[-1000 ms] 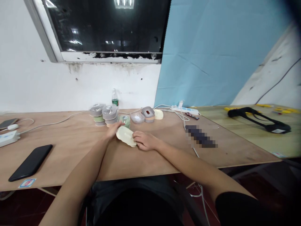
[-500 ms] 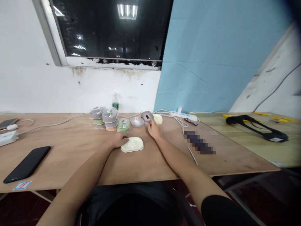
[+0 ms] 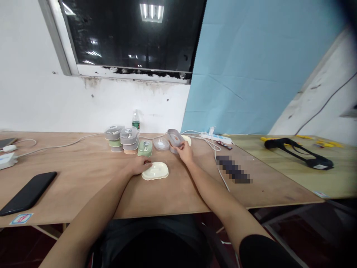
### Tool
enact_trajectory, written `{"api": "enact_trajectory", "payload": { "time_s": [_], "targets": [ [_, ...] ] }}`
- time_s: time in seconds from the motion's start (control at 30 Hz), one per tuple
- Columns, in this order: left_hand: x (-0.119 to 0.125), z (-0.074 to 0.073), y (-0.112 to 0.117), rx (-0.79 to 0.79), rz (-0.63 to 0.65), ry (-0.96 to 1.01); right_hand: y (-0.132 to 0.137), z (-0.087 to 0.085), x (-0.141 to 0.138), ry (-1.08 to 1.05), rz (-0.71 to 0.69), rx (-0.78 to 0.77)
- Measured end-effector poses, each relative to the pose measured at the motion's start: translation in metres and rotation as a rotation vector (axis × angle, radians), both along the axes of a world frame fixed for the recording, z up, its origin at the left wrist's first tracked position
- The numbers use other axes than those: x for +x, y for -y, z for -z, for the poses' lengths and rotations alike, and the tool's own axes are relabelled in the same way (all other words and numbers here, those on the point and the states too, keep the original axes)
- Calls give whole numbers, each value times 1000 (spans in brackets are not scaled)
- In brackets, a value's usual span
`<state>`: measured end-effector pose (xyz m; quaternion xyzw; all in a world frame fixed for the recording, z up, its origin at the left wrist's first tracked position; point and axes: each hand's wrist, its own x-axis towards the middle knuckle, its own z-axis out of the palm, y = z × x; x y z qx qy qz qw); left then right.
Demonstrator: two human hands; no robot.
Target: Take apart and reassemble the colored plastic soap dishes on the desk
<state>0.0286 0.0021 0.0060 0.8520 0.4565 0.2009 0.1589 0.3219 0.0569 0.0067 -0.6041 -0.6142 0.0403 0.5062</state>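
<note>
In the head view my right hand (image 3: 185,152) grips a translucent grey plastic lid (image 3: 175,137), tilted up at the back of the table. Below the lid, partly hidden, sit more grey oval pieces. My left hand (image 3: 138,165) rests on the table with its fingers curled at the left rim of a cream soap-dish-like tray (image 3: 155,170). Left of the grey lid lies a clear oval cover (image 3: 161,143). A green oval box (image 3: 145,148) stands beside it. Behind my right fingers a second cream piece (image 3: 186,140) shows in part.
Stacked lidded boxes (image 3: 129,137) stand at the back left, near a bottle (image 3: 135,121). A black phone (image 3: 29,193) lies at the left. To the right are a power strip (image 3: 216,137) with cables, a blurred-out dark item (image 3: 233,169) and a black strap frame (image 3: 298,152).
My right hand has raised and tilted the grey lid off the pieces under it. My left hand stays at the cream tray. The view has shifted slightly.
</note>
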Motion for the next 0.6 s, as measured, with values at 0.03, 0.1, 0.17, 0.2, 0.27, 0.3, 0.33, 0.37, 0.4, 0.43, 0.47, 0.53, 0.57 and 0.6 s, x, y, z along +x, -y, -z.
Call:
{"api": "enact_trajectory", "payload": {
  "time_s": [0.03,0.1,0.17,0.2,0.27,0.3,0.33,0.37,0.4,0.43,0.47,0.53,0.57,0.6],
  "targets": [
    [0,0,0,-4,-12,11,3,-4,-2,-7,5,37],
    [0,-3,3,3,-42,60,12,-11,-6,-25,-27,127],
    [1,-8,7,45,-64,149,23,-16,-11,-36,-102,198],
    [1,-11,9,76,-73,204,29,-18,-13,-35,-141,216],
    [1,-19,15,145,-108,310,39,-20,-20,-37,-197,235],
    [1,-22,17,173,-133,354,43,-21,-25,-49,-225,237],
    [2,-25,19,197,-155,390,46,-22,-29,-75,-265,232],
    [2,-27,21,218,-175,420,48,-23,-34,-116,-324,215],
    [1,-29,22,241,-191,447,50,-23,-39,-163,-396,182],
    [1,-30,23,263,-207,471,51,-24,-44,-206,-477,131],
    [1,-31,23,283,-220,494,51,-24,-47,-241,-558,63],
    [-1,-31,24,309,-234,529,52,-23,-52,-286,-681,-83],
    [-1,-32,25,301,-229,541,52,-22,-54,-298,-718,-143],
    [-2,-32,25,265,-220,554,51,-21,-55,-311,-742,-185]
  ]
}}
